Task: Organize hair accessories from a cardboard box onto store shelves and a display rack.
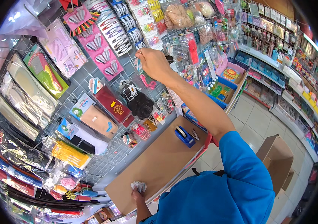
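Observation:
My right hand (pixel 151 63) is raised to the wire grid wall, its fingers pinched on a small plastic packet (pixel 138 65). Just below that hand hangs a packet with a pink hair accessory (pixel 148 81). Down at the front edge of the brown board shelf (pixel 150 162), my left hand (pixel 138 195) holds a crumpled bundle of small clear packets (pixel 139 186). A blue tape dispenser (pixel 185 136) and a stapler (pixel 195 134) lie at the shelf's right end. Cards of snap hair clips (pixel 114 30) hang left of my right hand, and packed black gloves (pixel 139 102) hang below it.
Packaged socks (pixel 94 119), combs (pixel 31 86) and scrunchies (pixel 178 15) hang on protruding hooks. Blue trays (pixel 220 92) stand beyond my right arm. An open cardboard box (pixel 276 159) sits on the tiled floor at the right, before stocked shelves (pixel 265 61).

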The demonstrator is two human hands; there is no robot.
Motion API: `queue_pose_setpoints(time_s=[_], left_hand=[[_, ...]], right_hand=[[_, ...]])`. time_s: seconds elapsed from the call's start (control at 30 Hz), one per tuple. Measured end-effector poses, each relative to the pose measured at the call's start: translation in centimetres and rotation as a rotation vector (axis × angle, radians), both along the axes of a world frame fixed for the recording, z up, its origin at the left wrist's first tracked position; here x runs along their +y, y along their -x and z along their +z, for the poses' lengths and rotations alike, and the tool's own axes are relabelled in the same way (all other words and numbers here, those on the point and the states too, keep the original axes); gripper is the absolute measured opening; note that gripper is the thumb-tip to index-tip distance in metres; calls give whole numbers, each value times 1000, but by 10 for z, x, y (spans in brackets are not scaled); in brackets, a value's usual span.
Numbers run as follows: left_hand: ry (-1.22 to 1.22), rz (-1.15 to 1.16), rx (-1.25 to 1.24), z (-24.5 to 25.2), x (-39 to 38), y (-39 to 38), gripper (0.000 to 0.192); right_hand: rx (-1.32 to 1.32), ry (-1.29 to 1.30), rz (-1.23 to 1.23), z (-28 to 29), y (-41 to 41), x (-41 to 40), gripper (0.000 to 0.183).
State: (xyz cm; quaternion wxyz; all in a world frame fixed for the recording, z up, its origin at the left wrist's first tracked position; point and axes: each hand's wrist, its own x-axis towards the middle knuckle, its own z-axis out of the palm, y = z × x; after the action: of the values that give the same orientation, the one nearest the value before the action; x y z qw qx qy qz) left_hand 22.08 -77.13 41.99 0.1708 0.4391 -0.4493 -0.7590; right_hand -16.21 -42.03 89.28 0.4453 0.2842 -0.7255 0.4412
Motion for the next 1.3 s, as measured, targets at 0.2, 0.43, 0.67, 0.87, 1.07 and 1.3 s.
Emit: queue_pose_setpoints(time_s=[0.2,0.43,0.67,0.87,1.07,1.3], left_hand=[[-40,-6,49,-8,-5,-5,29],[-14,-13,39,-2,-2,-4,30],[27,-58,3,-1,-4,-5,25],[-56,-185,122,74,56,37,29],[-91,-458,319,139,124,105,27],[-267,-560,355,193,177,143,24]], right_hand=[[-105,114,129,-21,-5,-5,22],[-248,-3,46,-59,9,-15,33],[-317,29,55,-99,-31,1,28],[-503,122,196,-168,-92,40,20],[-898,144,300,-230,-142,70,15],[-1094,212,405,-275,-177,88,18]])
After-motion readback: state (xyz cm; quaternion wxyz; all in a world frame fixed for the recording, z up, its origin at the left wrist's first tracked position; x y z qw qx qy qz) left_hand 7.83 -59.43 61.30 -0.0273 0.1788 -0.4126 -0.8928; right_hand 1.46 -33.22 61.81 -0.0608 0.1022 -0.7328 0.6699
